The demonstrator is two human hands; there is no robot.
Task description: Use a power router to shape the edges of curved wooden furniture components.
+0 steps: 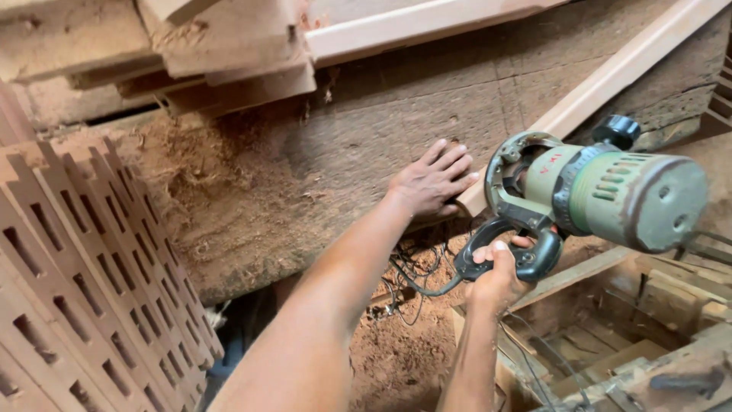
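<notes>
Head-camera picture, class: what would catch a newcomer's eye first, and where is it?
The big green power router at the right, gripped by its black handle in the right hand. Then the left hand, pressed flat at the end of a pale wooden strip on the dusty workbench. Slotted wooden panels stand stacked at left.

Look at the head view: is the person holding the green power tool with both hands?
No. Only the right hand grips the black handle of the power tool; the left hand lies flat on the wooden slat.

Green router [602, 191], black handle, tilted sideways, base against pale wood strip [610, 80] end.
</notes>
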